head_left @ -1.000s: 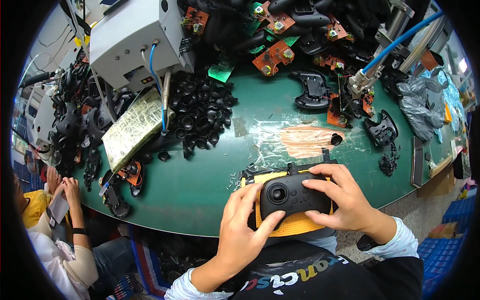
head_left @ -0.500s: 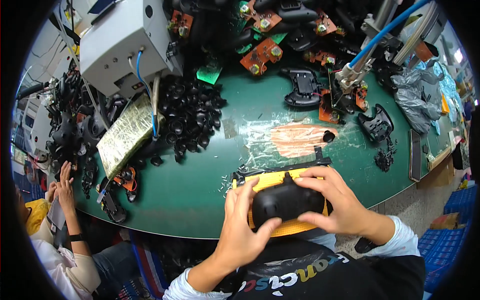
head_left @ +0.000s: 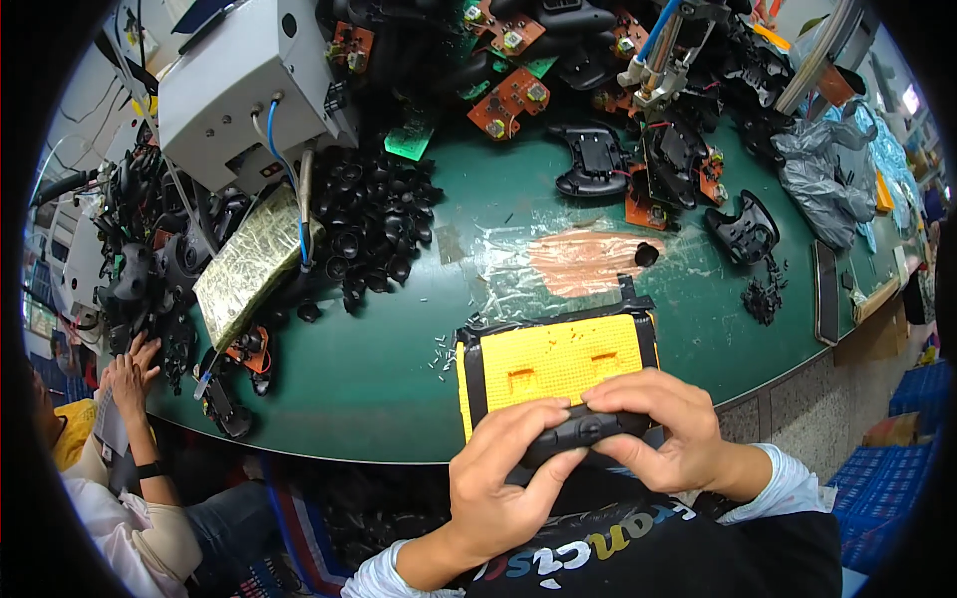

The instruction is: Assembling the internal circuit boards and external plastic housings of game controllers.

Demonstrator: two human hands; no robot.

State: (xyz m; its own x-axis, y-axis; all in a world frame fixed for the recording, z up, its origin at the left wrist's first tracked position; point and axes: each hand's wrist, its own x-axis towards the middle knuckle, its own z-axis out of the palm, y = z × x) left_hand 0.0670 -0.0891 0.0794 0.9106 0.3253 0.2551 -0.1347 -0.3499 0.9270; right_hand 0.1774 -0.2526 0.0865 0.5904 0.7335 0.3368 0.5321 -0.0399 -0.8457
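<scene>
Between both hands I hold a black game controller (head_left: 586, 429), tilted so that its narrow edge faces up. My left hand (head_left: 508, 468) closes on its left end, thumb below and fingers above. My right hand (head_left: 673, 429) grips the right end the same way. Just beyond the hands lies a yellow textured pad (head_left: 553, 354) with two small recesses and black tape along its sides. On the green bench (head_left: 389, 399) past the pad, a small black cap (head_left: 646, 254) rests at the right end of a patch of tan tape (head_left: 578, 261).
A grey machine box (head_left: 244, 95) stands at the back left, beside a pile of black caps (head_left: 369, 229). Controller shells (head_left: 593, 159) and orange circuit boards (head_left: 508, 103) crowd the back. A phone (head_left: 825, 292) lies at the right edge. Another person's hands (head_left: 130, 379) are at the left.
The controller has come off the yellow pad toward my body and tipped from lying flat to edge up. Both my hands moved with it, uncovering the pad's recesses.
</scene>
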